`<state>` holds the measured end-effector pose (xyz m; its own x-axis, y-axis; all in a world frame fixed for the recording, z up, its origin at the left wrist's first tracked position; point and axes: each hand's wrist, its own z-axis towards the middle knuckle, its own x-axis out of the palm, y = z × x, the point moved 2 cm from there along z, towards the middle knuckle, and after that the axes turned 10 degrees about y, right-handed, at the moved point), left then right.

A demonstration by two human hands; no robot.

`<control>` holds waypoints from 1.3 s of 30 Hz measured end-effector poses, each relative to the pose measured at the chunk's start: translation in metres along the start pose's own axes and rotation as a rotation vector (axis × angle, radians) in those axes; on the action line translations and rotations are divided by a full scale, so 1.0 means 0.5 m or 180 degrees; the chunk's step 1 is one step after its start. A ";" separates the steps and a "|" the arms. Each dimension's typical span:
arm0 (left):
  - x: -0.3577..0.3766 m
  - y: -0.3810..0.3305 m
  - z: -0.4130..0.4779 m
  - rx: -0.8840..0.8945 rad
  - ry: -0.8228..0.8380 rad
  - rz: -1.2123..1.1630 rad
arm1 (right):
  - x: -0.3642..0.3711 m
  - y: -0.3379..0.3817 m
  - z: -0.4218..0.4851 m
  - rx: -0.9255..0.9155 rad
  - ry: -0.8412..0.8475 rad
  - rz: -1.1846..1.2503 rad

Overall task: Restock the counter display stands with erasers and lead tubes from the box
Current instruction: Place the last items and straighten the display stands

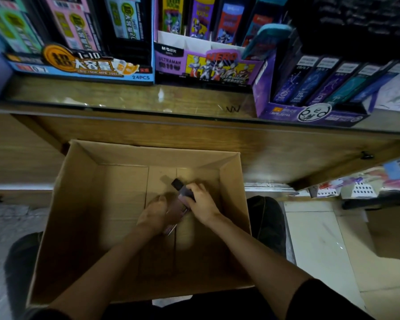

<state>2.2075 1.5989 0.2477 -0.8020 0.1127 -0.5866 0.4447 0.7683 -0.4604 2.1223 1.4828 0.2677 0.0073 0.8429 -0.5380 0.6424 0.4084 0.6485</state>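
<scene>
Inside the cardboard box, below the counter with its display stands, the left hand and right hand both grasp a blurred bundle of lead tubes near the box's middle.

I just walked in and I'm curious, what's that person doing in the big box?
A person is reaching into the open cardboard box below the counter. The left hand and right hand both hold a slim dark-capped pack low inside it. The box bottom around it looks bare. The purple stand sits on the counter above.
</scene>
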 end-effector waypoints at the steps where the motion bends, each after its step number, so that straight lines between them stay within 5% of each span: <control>1: -0.002 -0.002 -0.004 0.0026 0.0010 0.0024 | -0.008 0.001 -0.006 -0.0015 0.0010 0.0099; 4: -0.017 -0.004 -0.033 0.0194 0.0015 -0.0337 | -0.044 0.010 -0.028 -0.0064 -0.0190 0.0559; 9: -0.083 -0.015 -0.134 0.0795 -0.0188 -0.2335 | -0.120 0.051 -0.095 -0.0399 -0.0147 0.1367; 13: -0.160 -0.046 -0.218 0.1235 -0.0525 -0.3152 | -0.188 0.105 -0.154 -0.0805 -0.0368 0.1866; 24: -0.332 -0.115 -0.341 0.2023 -0.1447 -0.3299 | -0.362 0.322 -0.270 -0.2381 -0.1221 0.0960; 39: -0.384 -0.369 -0.310 0.2557 -0.1300 -0.2461 | -0.618 0.209 -0.423 -0.2447 -0.2398 0.0649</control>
<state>2.2176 1.5333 0.5482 -0.8459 -0.5286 -0.0713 0.1380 -0.0878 -0.9865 2.0254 1.3393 0.6155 0.6940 0.5958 -0.4042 -0.0717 0.6158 0.7846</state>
